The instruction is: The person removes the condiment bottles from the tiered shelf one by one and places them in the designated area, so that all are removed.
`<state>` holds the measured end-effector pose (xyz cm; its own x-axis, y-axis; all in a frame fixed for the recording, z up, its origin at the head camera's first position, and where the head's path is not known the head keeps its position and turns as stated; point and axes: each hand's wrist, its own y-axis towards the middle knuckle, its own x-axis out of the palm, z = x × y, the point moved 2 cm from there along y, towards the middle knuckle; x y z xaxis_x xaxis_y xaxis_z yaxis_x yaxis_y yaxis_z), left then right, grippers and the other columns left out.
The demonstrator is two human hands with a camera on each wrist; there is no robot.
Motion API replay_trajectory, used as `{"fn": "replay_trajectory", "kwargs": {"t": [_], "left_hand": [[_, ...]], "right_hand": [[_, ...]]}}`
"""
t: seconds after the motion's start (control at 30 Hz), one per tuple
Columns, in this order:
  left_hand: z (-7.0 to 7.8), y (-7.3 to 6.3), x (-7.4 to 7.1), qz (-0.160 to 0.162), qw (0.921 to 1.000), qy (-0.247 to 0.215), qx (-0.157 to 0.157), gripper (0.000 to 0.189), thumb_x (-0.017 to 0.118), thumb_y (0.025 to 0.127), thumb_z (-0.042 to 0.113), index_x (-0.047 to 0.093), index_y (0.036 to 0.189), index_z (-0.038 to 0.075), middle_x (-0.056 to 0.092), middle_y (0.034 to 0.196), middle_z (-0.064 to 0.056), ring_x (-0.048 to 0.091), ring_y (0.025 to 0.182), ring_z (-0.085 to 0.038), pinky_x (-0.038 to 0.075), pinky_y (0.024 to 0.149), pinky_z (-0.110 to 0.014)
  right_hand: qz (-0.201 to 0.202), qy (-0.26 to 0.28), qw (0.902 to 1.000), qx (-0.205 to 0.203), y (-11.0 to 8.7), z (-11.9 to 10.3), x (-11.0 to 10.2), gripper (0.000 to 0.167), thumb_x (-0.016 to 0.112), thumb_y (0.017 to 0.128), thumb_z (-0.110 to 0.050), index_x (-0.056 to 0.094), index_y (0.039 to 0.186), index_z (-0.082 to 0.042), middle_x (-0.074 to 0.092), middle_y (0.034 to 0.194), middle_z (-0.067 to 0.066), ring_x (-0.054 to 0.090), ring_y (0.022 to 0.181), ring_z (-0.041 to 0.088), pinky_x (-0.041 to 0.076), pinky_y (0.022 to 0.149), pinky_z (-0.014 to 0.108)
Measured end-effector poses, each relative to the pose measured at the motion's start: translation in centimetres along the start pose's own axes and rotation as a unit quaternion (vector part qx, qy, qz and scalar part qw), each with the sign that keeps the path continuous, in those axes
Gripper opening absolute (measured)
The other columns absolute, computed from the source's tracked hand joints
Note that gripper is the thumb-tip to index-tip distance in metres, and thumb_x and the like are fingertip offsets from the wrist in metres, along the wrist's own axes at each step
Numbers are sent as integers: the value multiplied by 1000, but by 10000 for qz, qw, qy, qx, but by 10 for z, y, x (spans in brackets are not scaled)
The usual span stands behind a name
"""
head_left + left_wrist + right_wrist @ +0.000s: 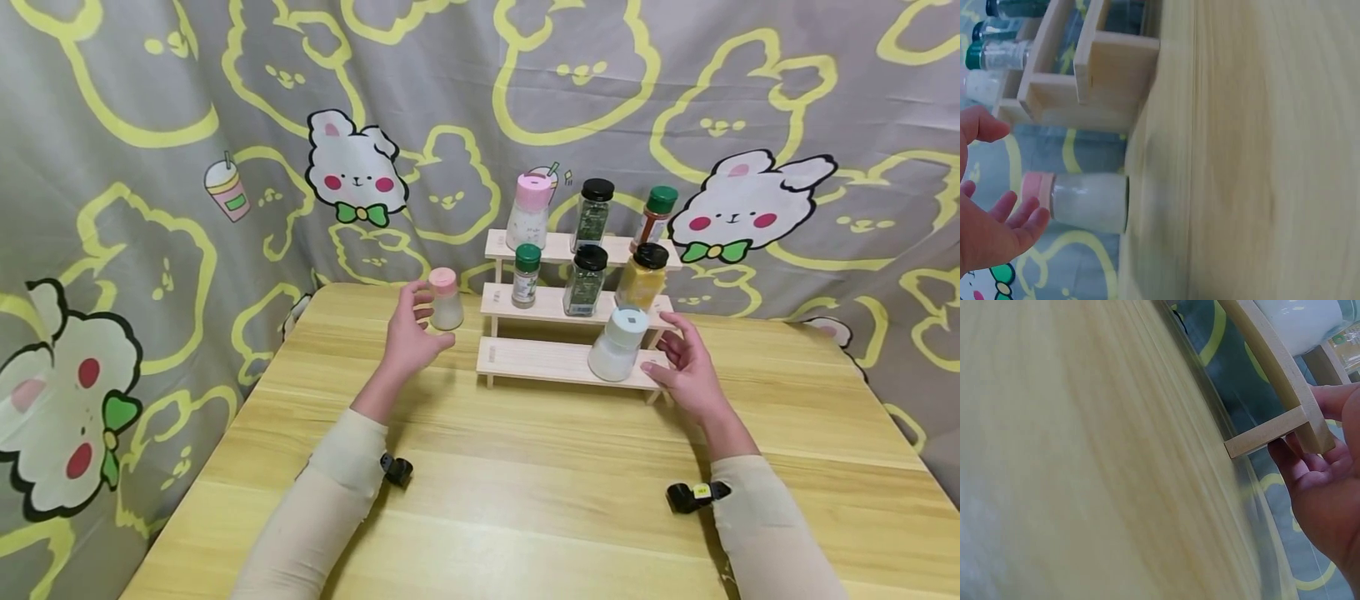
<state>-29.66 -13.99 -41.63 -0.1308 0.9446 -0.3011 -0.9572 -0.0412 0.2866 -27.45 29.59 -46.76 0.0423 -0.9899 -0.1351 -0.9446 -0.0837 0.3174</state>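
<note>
A pink-lidded glass shaker jar [447, 304] stands on the table just left of the rack. My left hand [411, 329] is beside it, thumb and fingers spread apart; in the left wrist view the fingertips [1038, 219] overlap the lid's edge. At the right end of the three-tier wooden spice rack [540, 360], my right hand [688, 367] grips the bottom shelf, thumb on top and fingers below in the right wrist view. A pale-blue-lidded jar of white contents [617, 346] sits on that shelf, close to the right thumb.
On the middle tier are a green-capped bottle [526, 279], a black-capped jar [585, 283] and a jar of yellow powder [641, 279]. The top tier holds a pink-lidded jar [528, 212], a dark-herb jar [592, 217] and a green-capped bottle [654, 217]. A patterned curtain [442, 75] hangs behind the table.
</note>
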Motion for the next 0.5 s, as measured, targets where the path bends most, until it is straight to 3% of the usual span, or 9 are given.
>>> {"fn": "replay_trajectory", "kwargs": {"t": [0.27, 0.5], "left_hand": [[11, -6, 9, 120, 9994, -234, 227, 87, 77, 65, -13, 39, 141, 6, 49, 131, -24, 52, 117, -44, 45, 99, -55], [23, -13, 23, 2, 9975, -514, 479, 85, 77, 67, -12, 40, 141, 8, 49, 129, -18, 54, 114, -32, 47, 98, -50]], "right_hand": [[3, 29, 10000, -19, 0, 2, 0, 85, 63, 83, 23, 35, 153, -15, 49, 137, 3, 50, 116, 17, 44, 95, 21], [17, 107, 9999, -50, 1, 2, -1, 84, 62, 82, 25, 35, 152, -13, 52, 134, 1, 51, 114, 17, 45, 95, 26]]}}
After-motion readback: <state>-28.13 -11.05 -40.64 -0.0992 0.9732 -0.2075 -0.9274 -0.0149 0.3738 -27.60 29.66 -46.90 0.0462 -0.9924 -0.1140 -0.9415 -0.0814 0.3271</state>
